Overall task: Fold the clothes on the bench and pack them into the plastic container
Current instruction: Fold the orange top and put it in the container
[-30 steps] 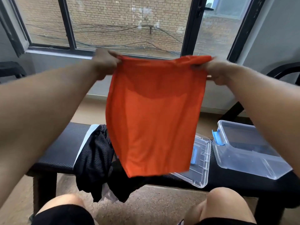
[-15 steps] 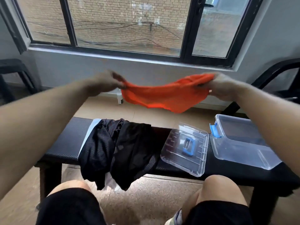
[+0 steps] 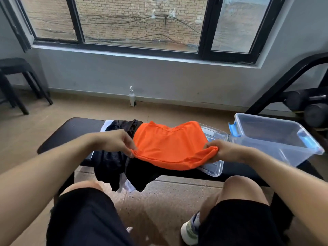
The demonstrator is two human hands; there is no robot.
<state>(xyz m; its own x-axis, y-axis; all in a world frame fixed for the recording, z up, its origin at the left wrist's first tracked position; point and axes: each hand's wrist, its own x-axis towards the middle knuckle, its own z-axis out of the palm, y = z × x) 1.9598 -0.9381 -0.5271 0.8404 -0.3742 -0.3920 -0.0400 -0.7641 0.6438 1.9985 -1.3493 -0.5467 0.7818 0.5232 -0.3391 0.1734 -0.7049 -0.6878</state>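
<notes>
With the left hand (image 3: 115,144) and right hand (image 3: 224,150) each pinching a near corner of the orange knit shirt (image 3: 168,144) at frame centre, draped over the black padded bench (image 3: 58,134), best keep that edge taut and square before folding.

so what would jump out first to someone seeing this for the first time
The orange garment at mid-bench, pinched at its near corners by the left hand and right hand. It lies partly over a dark clothes pile and a clear lid. The clear plastic container sits open at the right.
</notes>
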